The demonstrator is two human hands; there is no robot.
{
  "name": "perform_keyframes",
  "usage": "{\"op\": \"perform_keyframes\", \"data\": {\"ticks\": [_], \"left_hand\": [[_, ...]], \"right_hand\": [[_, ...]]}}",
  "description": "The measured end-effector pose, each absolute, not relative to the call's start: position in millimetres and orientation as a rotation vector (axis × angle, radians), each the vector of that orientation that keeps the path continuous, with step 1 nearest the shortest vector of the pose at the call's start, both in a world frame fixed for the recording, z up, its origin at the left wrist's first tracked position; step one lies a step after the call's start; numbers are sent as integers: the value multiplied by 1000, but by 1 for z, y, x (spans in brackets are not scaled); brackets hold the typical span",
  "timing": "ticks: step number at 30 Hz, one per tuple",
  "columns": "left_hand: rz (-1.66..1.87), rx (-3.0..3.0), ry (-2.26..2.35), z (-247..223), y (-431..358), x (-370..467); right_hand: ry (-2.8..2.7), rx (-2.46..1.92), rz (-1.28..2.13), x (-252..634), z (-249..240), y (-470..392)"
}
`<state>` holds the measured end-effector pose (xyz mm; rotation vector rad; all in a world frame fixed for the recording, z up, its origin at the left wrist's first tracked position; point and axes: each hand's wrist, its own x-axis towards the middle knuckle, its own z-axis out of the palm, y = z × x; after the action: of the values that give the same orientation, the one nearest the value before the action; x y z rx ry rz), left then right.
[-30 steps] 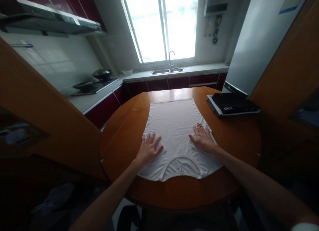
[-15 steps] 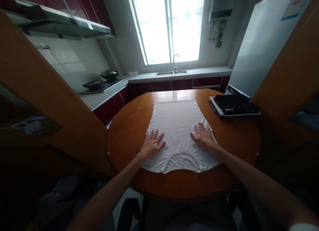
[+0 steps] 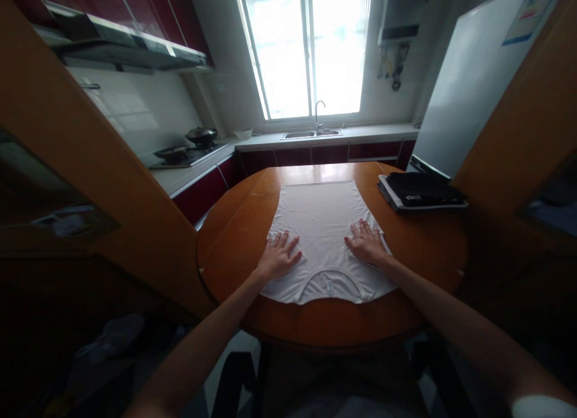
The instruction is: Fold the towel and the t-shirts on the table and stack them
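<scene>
A white shirt (image 3: pixel 322 217) lies spread on the round wooden table (image 3: pixel 234 226), its curved neckline toward me and its straight hem at the far side. My left hand (image 3: pixel 278 256) rests on the shirt's left edge, palm down with the fingers spread. On the right side of the shirt, my right hand (image 3: pixel 364 242) lies flat, fingers apart. Neither hand grips the cloth. Slight wrinkles show around both hands.
A stack of folded dark and white clothes (image 3: pixel 421 191) sits at the table's right. Beyond the table are a counter with a sink (image 3: pixel 311 134), a stove with pans (image 3: pixel 201 136) and a fridge (image 3: pixel 469 87). Black chair arms (image 3: pixel 234 370) show below.
Both hands stay on the shirt in nearly the same places. The camera view has shifted slightly, and the shirt's neckline edge appears a little higher in the picture.
</scene>
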<state>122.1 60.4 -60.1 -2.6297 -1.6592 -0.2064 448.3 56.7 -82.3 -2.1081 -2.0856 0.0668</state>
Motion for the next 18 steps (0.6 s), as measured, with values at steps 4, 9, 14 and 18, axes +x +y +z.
{"op": "perform_keyframes", "data": {"ticks": [4,9,14,18], "left_hand": [[-186,-2630,-1661,-62,62,121],[-178,-2626,-1668,-61,62,121],[-200,-2635,-1659,-62,61,123],[-399,-2661,-1612,-55,61,120]], "right_hand": [[-2091,-2109,59,449,-83,58],[-2085,-2113,50,449,-86,59],[-2056,-2098,63,447,-85,57],[-2014,-1922,-76,445,-70,47]]}}
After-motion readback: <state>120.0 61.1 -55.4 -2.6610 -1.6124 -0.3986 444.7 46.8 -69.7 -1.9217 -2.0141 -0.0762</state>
